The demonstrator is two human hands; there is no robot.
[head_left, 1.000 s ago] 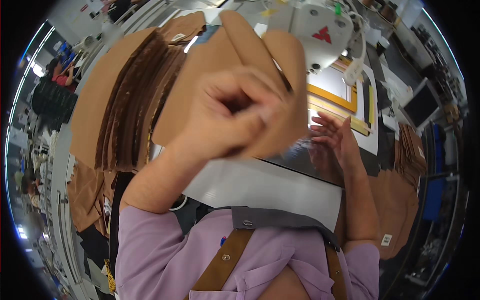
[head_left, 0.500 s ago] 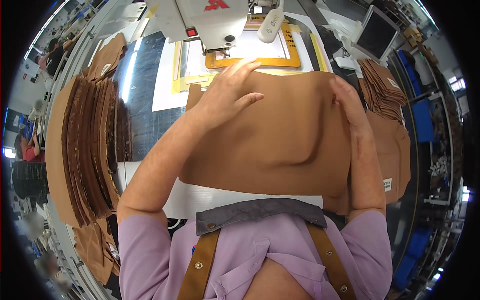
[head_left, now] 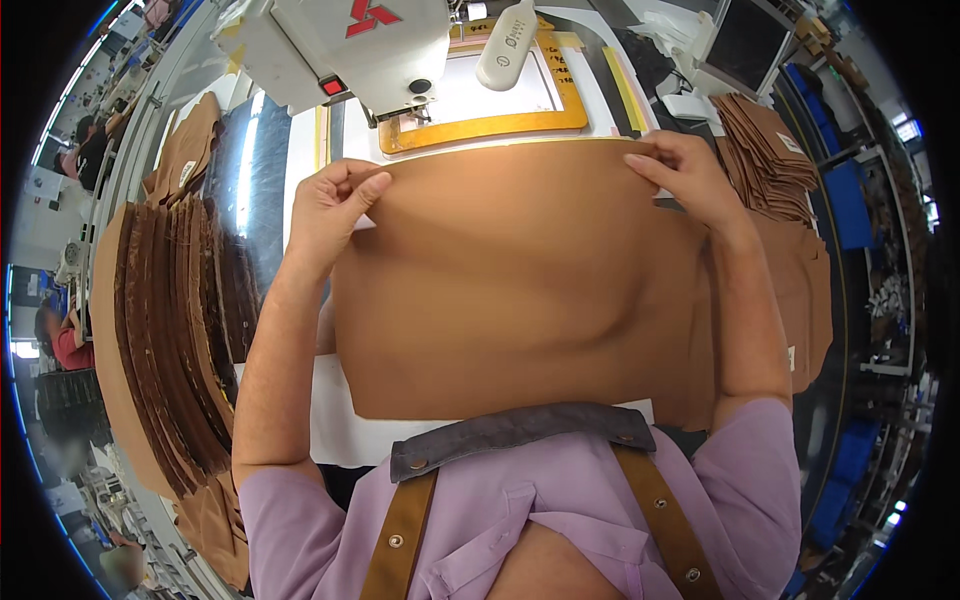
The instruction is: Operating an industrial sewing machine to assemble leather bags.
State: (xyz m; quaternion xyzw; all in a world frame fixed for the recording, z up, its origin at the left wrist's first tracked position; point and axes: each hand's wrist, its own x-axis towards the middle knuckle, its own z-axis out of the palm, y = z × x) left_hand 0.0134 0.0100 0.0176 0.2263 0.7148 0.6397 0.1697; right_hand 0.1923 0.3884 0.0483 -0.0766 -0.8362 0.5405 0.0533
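Observation:
A large brown fabric panel (head_left: 500, 290) lies spread out in front of me, its near edge close to my apron. My left hand (head_left: 335, 205) pinches the panel's far left corner between thumb and fingers. At the far right corner, my right hand (head_left: 690, 175) grips the edge in the same way. The far edge runs almost straight between the two hands. Just beyond it is an orange-yellow frame (head_left: 490, 131) beneath the white sewing machine head (head_left: 350, 50). Soft folds cross the panel's right part.
A thick stack of brown panels (head_left: 160, 340) stands at the left, with more brown pieces (head_left: 185, 150) behind it. On the right are a pile of folded brown pieces (head_left: 765, 160) and a screen (head_left: 740, 45). A white handheld-shaped device (head_left: 508, 45) hangs over the frame.
My left hand has moved left from the panel's surface to its far left corner and pinched it. My right hand has shifted to the far right corner. The far edge is now straighter.

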